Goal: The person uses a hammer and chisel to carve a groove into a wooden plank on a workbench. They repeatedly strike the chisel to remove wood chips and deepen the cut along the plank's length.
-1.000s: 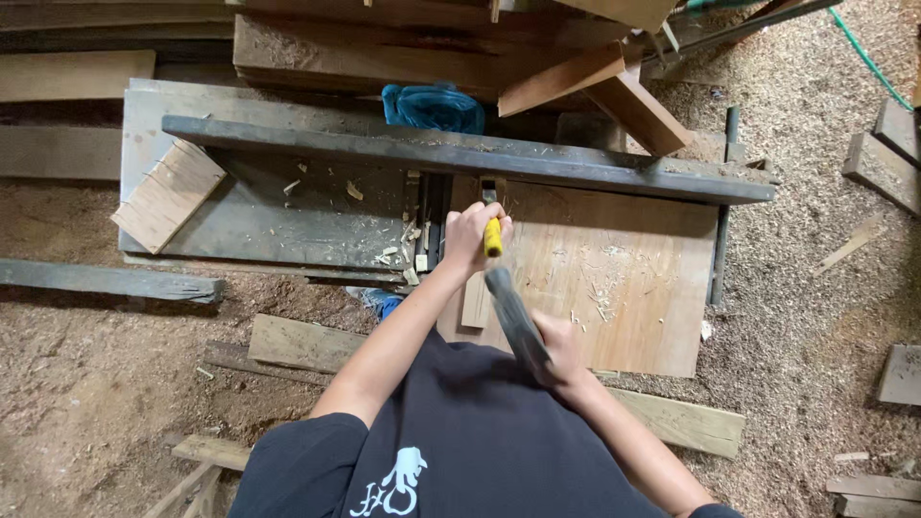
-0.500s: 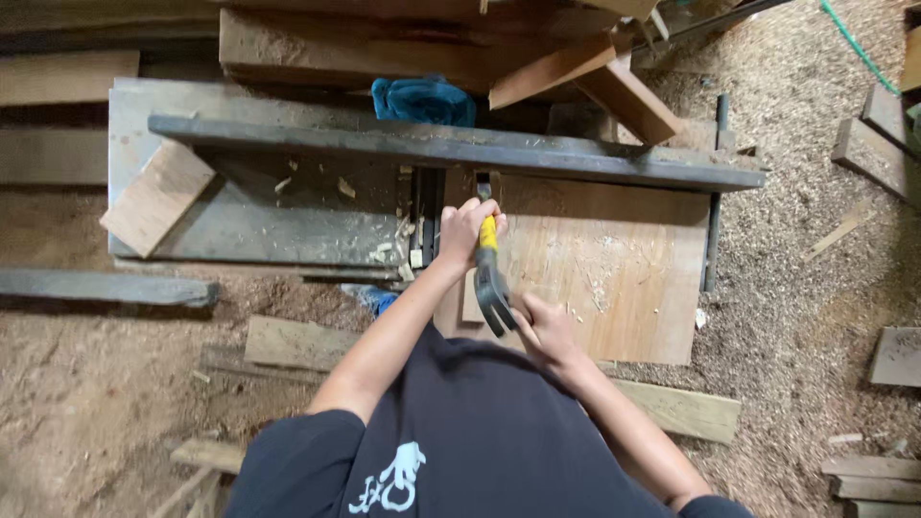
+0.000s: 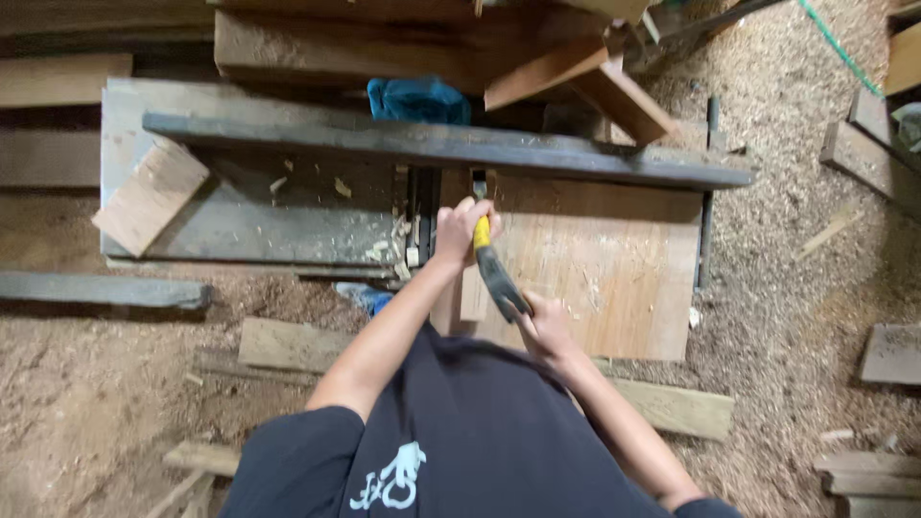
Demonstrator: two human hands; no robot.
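A tool with a yellow and black handle [image 3: 497, 273] slants over a narrow wood strip [image 3: 470, 293] on the plywood board [image 3: 614, 269]. My left hand [image 3: 462, 228] is closed around its yellow upper part, close to the dark slot [image 3: 422, 206] of the grey machine table [image 3: 240, 225]. My right hand [image 3: 547, 326] grips the black lower end. The tool's small metal tip [image 3: 478, 180] shows just beyond my left hand, below the long dark beam [image 3: 432, 142].
A loose wood block [image 3: 149, 197] lies on the table's left end, and a blue cloth [image 3: 417, 98] sits behind the beam. Planks [image 3: 288, 343] and offcuts lie on the sawdust floor [image 3: 787, 288] around the table. Stacked boards [image 3: 403, 43] line the back.
My right hand has moved a little up toward my left hand, and the tool's handle stands steeper. The view has shifted slightly.
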